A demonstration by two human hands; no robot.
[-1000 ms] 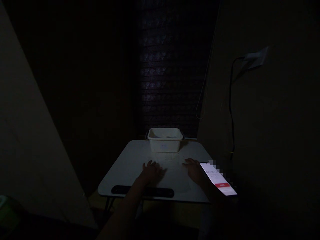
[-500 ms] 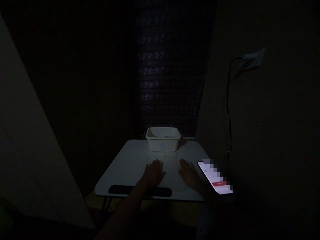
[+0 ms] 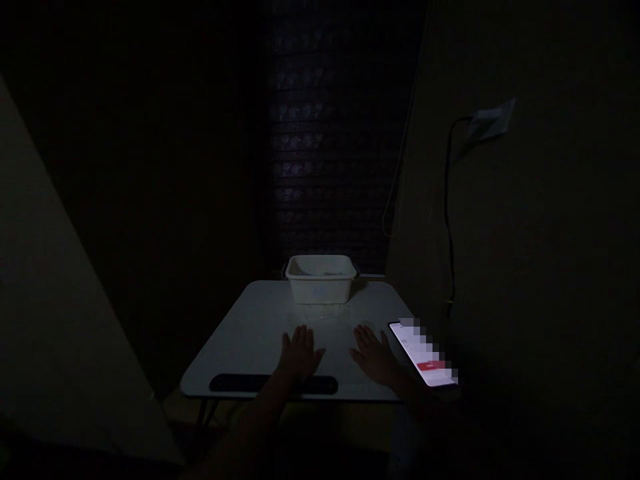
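My left hand lies palm down with its fingers spread, over the white table, just behind the black strip on the front edge. To its right, my right hand is also palm down, fingers apart, left of the lit phone. Neither hand holds anything. Beyond both hands a white tub with side handles stands at the table's back edge; something pale inside it is too dim to make out. A faint clear sheet seems to lie on the tabletop in front of the tub.
A lit phone is at the table's right edge, partly pixelated. The black strip runs along the front edge. A cable hangs from a wall socket at the right. Dark blinds are behind the table.
The view has shifted slightly, so the scene sits a little further left. My left hand's fingers have spread wider, and both hands appear slightly nearer to me on the table.
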